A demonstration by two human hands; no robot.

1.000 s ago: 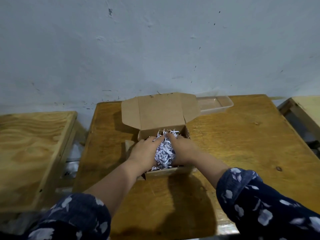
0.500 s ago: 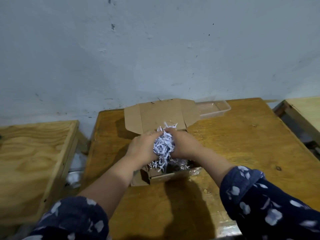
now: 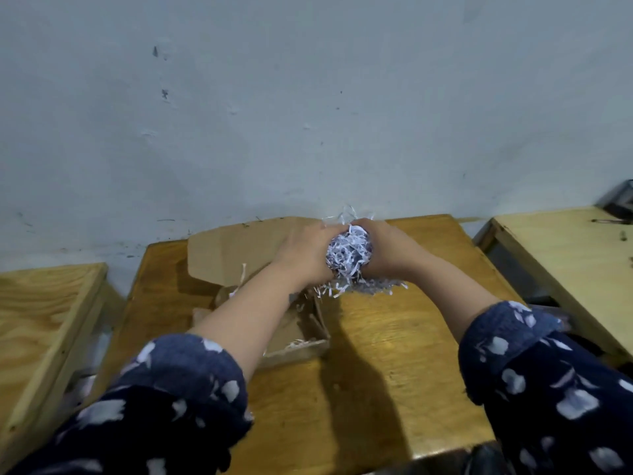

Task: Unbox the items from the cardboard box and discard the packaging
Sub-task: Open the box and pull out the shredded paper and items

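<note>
**Shredded paper lifted clear of the box**

We see both hands cupped around one bundle of shredded paper (image 3: 349, 257) — the left hand (image 3: 308, 253) pressing in from one side, the right hand (image 3: 382, 252) from the other, fingers curled closed on the wad. The bundle hangs in the air above the far right part of the wooden table (image 3: 394, 354), up and to the right of the cardboard box (image 3: 298, 337), with loose strands trailing from its underside and a few poking out at the top.

The box sits on the table below the left forearm, its lid flap (image 3: 233, 255) open and leaning back toward the pale wall (image 3: 308, 114). A few stray strips of paper lie along the box's near rim and one dangles by the flap — what else lies inside we cannot tell, as the arm covers most of it. Both sleeves (image 3: 178, 395) are dark blue with pale blotches. Lighter wooden tables stand to either side, apart from ours.
</note>
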